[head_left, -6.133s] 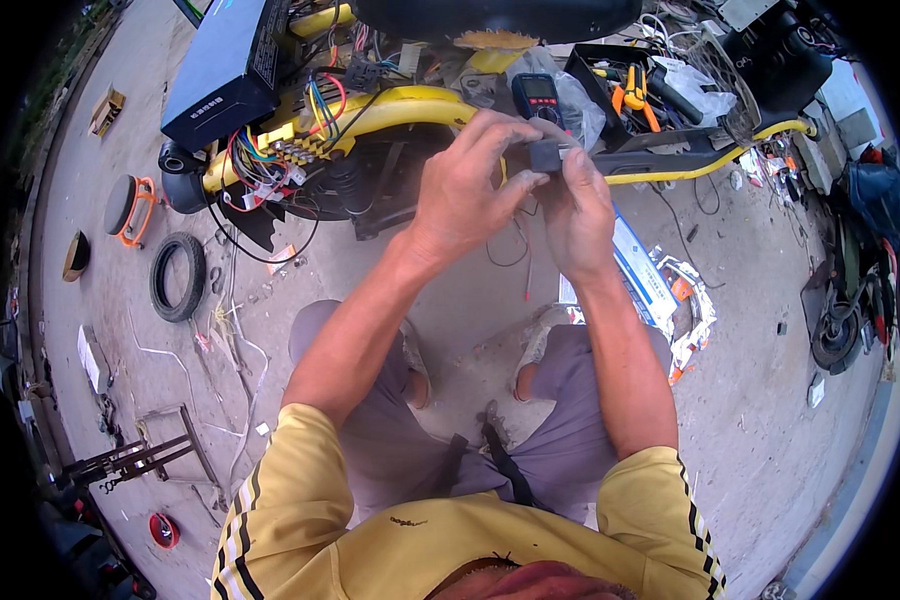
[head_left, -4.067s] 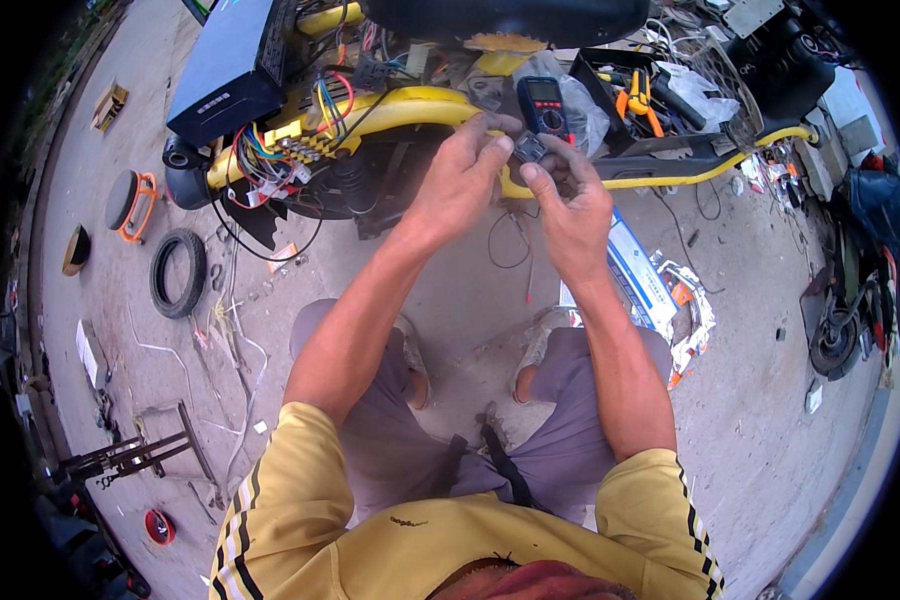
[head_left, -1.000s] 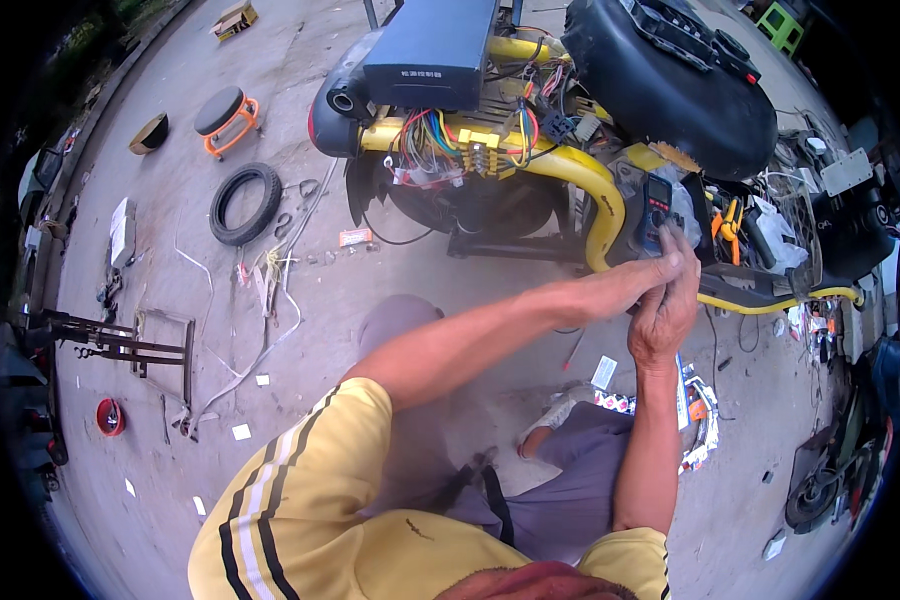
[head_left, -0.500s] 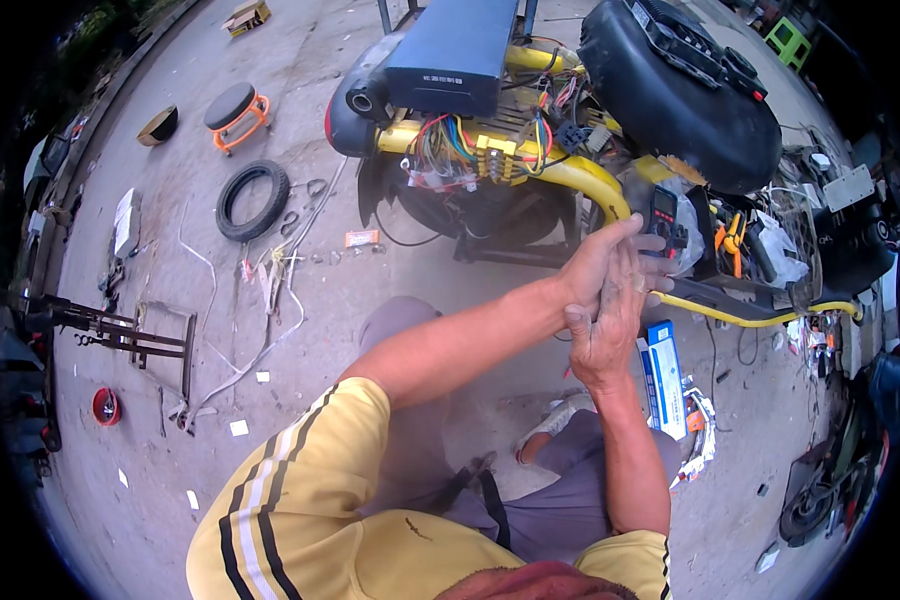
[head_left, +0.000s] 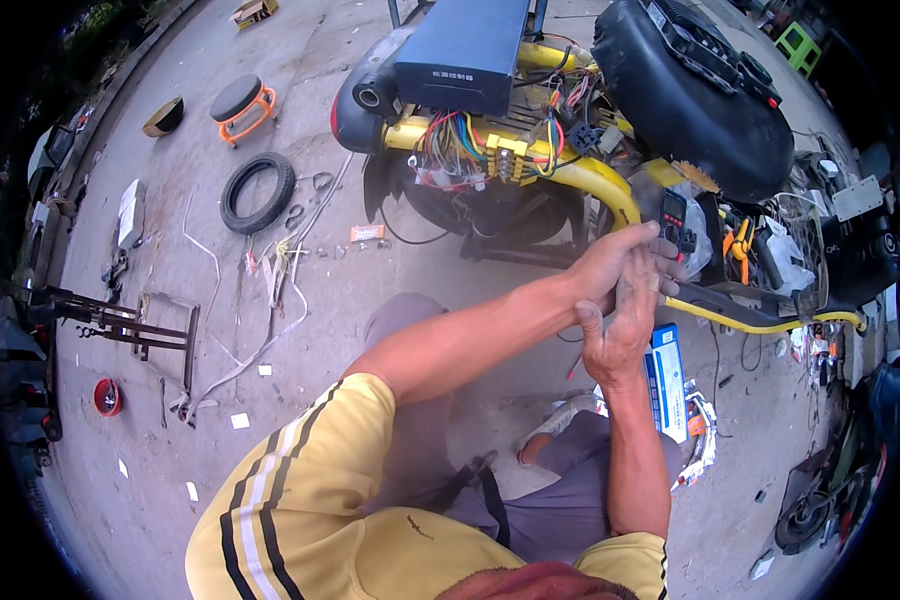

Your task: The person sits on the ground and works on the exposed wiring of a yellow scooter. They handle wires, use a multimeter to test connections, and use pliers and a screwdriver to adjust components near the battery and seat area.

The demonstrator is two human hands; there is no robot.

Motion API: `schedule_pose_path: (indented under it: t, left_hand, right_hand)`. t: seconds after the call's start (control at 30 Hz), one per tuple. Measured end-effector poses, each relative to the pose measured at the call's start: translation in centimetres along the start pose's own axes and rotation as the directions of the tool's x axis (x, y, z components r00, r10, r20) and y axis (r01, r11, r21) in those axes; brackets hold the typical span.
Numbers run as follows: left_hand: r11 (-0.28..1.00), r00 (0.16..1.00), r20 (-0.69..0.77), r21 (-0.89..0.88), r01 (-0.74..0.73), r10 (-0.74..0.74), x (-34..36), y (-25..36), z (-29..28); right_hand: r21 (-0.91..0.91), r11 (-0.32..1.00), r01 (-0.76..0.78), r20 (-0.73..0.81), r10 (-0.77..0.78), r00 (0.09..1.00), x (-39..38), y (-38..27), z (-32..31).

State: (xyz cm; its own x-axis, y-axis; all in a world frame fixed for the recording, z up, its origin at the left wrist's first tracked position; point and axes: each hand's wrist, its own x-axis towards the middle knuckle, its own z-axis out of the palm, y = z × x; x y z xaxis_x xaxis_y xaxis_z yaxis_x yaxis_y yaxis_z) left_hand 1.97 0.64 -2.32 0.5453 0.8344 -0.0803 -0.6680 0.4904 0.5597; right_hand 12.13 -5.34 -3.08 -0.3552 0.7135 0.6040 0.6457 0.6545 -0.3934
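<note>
My left hand and my right hand are pressed together, palm against palm, their dusty fingers stretched out and nothing visible in them. Just beyond the fingertips sits a dark multimeter with red and black parts. The yellow tubular frame of an electric scooter curves close behind my left hand. On that frame, a yellow terminal block joins a bundle of coloured wires. A blue-grey box rests on top of the frame, next to the tilted black seat.
Orange-handled pliers lie among tools and plastic bags at the right. A blue-and-white carton lies beside my right forearm. Across the floor at left are a tyre, an orange-legged stool, a red bowl and a metal stand.
The view has shifted slightly, so the scooter sits a little further right. My hands stay pressed together and have slid slightly against each other.
</note>
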Motion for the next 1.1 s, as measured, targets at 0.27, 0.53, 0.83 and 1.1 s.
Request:
schedule_pose_path:
  t: [0.27,0.53,0.83,1.1]
  left_hand:
    - [0.996,0.999,-0.020,0.083,-0.044,0.046,-0.08,-0.30,-0.39]
    - [0.990,0.998,-0.020,0.129,-0.058,0.061,0.03,-0.34,-0.68]
    - [0.987,0.997,-0.039,0.151,-0.055,0.061,0.15,-0.37,-0.88]
    - [0.988,0.997,-0.047,0.147,-0.052,0.059,0.18,-0.46,-0.90]
  right_hand:
    - [-0.017,1.000,0.024,-0.001,-0.024,1.000,-0.13,-0.13,-0.35]
    - [-0.002,1.000,0.015,0.005,-0.015,1.000,-0.16,0.13,-0.52]
    - [-0.027,0.999,0.018,0.015,-0.018,1.000,-0.29,0.43,-0.44]
    - [-0.025,1.000,-0.004,0.030,0.005,1.000,-0.47,0.52,-0.45]
